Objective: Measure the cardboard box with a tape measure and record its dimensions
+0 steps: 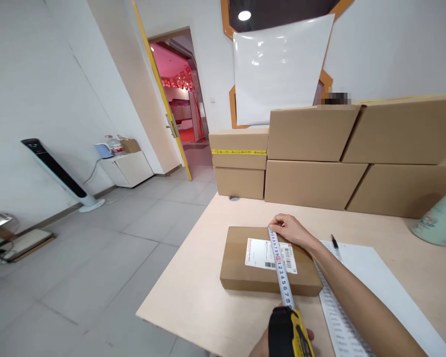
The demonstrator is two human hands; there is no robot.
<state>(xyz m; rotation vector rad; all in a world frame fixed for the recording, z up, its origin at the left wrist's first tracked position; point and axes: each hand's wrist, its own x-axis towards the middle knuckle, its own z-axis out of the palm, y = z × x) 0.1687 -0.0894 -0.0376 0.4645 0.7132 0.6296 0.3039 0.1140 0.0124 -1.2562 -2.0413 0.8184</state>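
Observation:
A flat brown cardboard box (238,263) with a white shipping label (258,253) lies on the light wooden table (193,297). A measuring tape blade (282,277) runs across the box from near edge to far edge. My right hand (292,230) is closed, pinching the tape's end at the box's far edge. My left hand (262,347), only partly in view at the bottom, grips the black and yellow tape case (288,332) just in front of the box.
A printed paper sheet (371,282) lies under my right forearm, with a pen (334,242) at its top. A green cup (440,220) stands at the right. Stacked cardboard boxes (312,183) line the table's back. The table's left edge drops to tiled floor.

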